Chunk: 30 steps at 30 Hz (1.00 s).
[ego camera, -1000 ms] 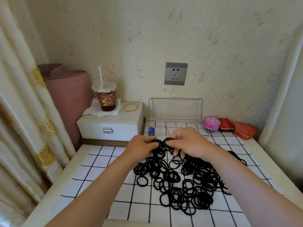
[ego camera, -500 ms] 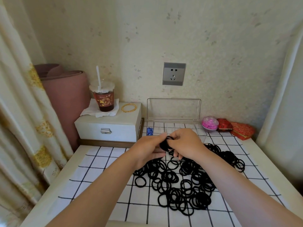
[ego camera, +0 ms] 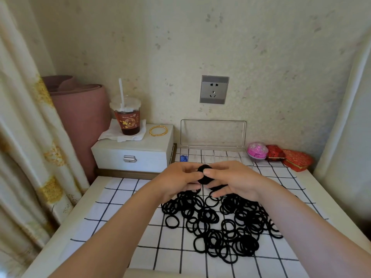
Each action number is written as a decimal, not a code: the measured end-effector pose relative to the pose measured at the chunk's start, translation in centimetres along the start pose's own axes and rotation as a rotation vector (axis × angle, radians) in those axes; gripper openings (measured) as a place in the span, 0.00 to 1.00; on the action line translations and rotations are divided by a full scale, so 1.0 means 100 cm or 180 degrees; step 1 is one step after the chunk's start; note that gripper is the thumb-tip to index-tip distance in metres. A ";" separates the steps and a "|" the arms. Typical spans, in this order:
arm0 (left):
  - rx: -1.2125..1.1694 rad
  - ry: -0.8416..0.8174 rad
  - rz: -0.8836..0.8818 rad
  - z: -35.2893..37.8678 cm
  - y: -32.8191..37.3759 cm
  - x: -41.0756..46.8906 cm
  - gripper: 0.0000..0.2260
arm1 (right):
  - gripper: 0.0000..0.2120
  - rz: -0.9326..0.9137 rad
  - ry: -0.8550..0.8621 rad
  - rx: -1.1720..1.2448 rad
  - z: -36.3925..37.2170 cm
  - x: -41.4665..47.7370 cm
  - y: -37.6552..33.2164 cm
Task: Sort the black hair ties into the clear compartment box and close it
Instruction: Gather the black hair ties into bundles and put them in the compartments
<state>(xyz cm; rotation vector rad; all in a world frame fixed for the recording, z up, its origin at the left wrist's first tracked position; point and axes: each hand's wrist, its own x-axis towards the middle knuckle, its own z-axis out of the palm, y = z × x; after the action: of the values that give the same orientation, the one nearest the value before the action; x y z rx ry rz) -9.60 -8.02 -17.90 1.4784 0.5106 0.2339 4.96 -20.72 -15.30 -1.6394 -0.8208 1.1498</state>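
Holding one tight bundle (ego camera: 204, 174) of black hair ties, we pinch it from both sides. Our left hand (ego camera: 179, 182) curls its fingers round the left edge, and our right hand (ego camera: 235, 182) clamps the right edge, thumb on top. The one clear compartment box (ego camera: 218, 155) lies just beyond the bundle on the far side. Its long axis runs left to right and its lid (ego camera: 213, 133) stands upright. We judge both hands about equally near it, so the move is a short reach forward. The loose ties (ego camera: 220, 223) lie heaped on the checked cloth (ego camera: 120, 207), nearer than the hands; we cannot count them. One blue item (ego camera: 183, 158) sits in the box's leftmost compartment.
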 end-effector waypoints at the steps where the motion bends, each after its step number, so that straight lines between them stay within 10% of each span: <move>1: 0.0058 0.0081 0.0023 0.001 0.001 0.000 0.14 | 0.13 0.0006 -0.0105 0.0039 0.001 -0.001 0.001; 17: 0.2343 0.1425 0.0707 -0.016 -0.011 0.021 0.17 | 0.13 -0.0260 0.1189 -0.0241 0.015 0.069 -0.033; 30: 0.3116 0.1061 0.0645 -0.025 -0.036 0.040 0.14 | 0.17 0.0060 0.1278 -0.3370 0.039 0.130 -0.049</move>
<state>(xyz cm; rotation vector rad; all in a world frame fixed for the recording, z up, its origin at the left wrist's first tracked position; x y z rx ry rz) -7.85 -4.34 -22.15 2.4723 0.8033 0.4283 5.64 -6.31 -15.24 -2.6065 -1.2346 0.3066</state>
